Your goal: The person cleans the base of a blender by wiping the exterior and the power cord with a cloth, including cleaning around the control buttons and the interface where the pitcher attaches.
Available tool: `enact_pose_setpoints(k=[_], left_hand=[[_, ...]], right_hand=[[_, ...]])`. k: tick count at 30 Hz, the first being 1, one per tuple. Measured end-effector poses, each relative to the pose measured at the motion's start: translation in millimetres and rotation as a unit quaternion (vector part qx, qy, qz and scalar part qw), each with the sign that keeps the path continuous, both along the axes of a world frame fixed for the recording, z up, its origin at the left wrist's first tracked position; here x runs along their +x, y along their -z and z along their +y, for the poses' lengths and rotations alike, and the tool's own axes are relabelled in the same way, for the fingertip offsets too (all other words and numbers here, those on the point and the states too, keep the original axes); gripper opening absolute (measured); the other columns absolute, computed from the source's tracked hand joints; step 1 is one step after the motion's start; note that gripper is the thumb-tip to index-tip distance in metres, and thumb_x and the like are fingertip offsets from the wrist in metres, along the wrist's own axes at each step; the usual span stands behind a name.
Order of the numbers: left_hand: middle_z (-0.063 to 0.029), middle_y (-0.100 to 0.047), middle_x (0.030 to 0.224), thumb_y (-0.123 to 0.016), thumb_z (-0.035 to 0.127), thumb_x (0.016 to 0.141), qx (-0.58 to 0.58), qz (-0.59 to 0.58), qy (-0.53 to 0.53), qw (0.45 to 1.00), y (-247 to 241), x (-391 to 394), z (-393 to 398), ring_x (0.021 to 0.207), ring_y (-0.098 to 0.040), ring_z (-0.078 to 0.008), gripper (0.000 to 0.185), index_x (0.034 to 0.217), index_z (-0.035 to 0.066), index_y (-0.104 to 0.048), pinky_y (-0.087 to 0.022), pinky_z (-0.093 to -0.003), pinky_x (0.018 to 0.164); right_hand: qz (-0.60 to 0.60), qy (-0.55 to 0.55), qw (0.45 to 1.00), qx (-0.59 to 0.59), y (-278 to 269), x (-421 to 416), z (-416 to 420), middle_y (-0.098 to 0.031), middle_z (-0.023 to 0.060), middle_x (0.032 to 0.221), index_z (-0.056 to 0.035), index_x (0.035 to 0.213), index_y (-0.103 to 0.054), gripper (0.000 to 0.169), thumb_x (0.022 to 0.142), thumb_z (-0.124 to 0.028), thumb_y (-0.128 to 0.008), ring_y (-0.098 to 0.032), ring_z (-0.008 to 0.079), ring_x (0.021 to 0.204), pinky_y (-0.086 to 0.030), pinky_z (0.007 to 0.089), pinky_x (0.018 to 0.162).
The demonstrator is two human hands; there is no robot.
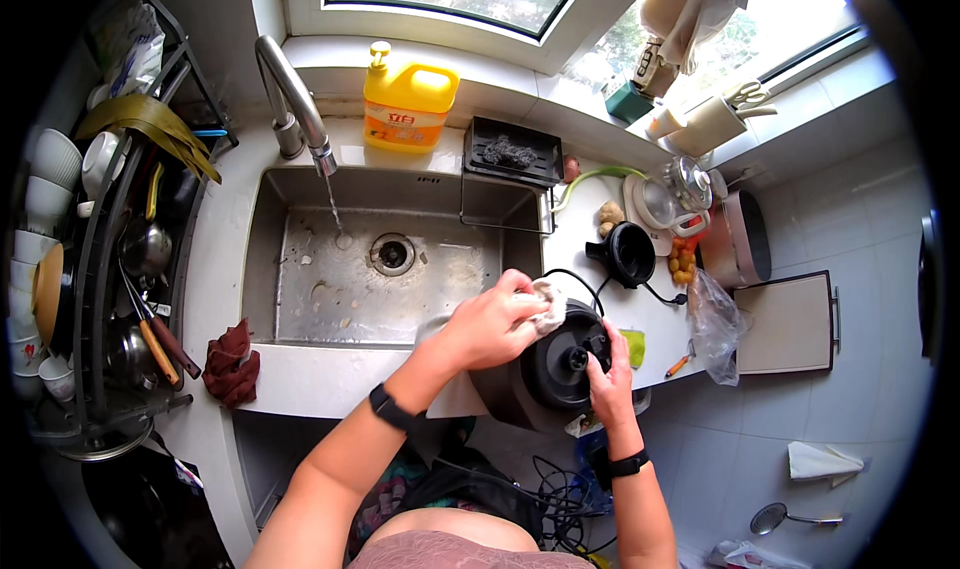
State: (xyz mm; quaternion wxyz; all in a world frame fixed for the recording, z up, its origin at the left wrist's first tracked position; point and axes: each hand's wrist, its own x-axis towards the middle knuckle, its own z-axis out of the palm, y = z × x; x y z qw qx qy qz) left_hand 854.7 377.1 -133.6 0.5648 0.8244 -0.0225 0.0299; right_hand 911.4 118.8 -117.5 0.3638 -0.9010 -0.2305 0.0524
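Note:
My left hand [491,327] pinches a crumpled white cloth [553,310] against the upper rim of a black, round kitchen appliance base [551,370]. The base is tilted at the counter's front edge, near the sink's right corner. Its round face, with a raised hub in the middle, is turned up toward me. My right hand [615,385] grips the base's right side, its thumb beside the hub and its fingers along the edge. A black cord [583,278] loops behind the base. How the underside is supported is hidden.
Water runs from the faucet [307,118] into the steel sink [390,299], where food scraps lie. A yellow detergent jug [409,107] stands behind it. On the right counter are a black cup-shaped part [632,254], a peeler [680,360] and a plastic bag [716,329]. A dish rack [97,231] stands left.

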Motion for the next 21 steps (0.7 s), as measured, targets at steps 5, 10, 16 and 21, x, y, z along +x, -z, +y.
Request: enact_pose_setpoints(k=[5, 10, 16, 21], left_hand=[[-0.0105, -0.053, 0.130, -0.051, 0.027, 0.092, 0.038, 0.052, 0.084, 0.994, 5.9, 59.1, -10.1, 0.117, -0.059, -0.0298, 0.039, 0.125, 0.019, -0.069, -0.046, -0.0404, 0.102], [-0.0143, -0.054, 0.127, -0.051, 0.021, 0.091, -0.005, 0.061, 0.042, 0.997, 16.2, 55.4, -16.3, 0.113, -0.060, -0.0329, 0.040, 0.128, 0.016, -0.067, -0.046, -0.0385, 0.101], [-0.0178, -0.053, 0.115, -0.057, 0.010, 0.088, -0.004, -0.090, -0.157, 0.983, 21.6, -20.7, -43.1, 0.104, -0.061, -0.0371, 0.029, 0.115, 0.008, -0.067, -0.052, -0.0421, 0.088], [-0.0212, -0.049, 0.110, -0.060, 0.003, 0.084, 0.082, -0.151, -0.269, 0.948, 12.2, -63.2, -81.5, 0.095, -0.060, -0.0391, 0.024, 0.108, -0.001, -0.061, -0.053, -0.0429, 0.083]], right_hand=[[-0.015, 0.005, 1.000, -0.002, -1.0, -1.5, 0.3, -0.056, 0.0190, 0.129, -0.0008, 0.141, -0.047, 0.056, 0.087, -0.007, -0.063, -0.055, 0.0329, 0.122, -0.041, 0.0366, 0.106], [-0.004, 0.024, 1.000, 0.019, 7.2, -0.5, -1.2, -0.056, 0.0190, 0.129, -0.0019, 0.141, -0.048, 0.055, 0.088, -0.008, -0.062, -0.056, 0.0325, 0.121, -0.042, 0.0362, 0.105], [-0.007, 0.029, 0.999, 0.032, 14.8, -0.1, -5.4, -0.057, 0.0197, 0.131, -0.0010, 0.139, -0.049, 0.053, 0.089, -0.010, -0.063, -0.056, 0.0339, 0.122, -0.043, 0.0376, 0.105], [-0.043, 0.014, 0.999, 0.011, 16.0, -3.5, -7.9, -0.057, 0.0201, 0.132, -0.0010, 0.138, -0.050, 0.051, 0.090, -0.012, -0.064, -0.055, 0.0360, 0.123, -0.043, 0.0385, 0.105]])
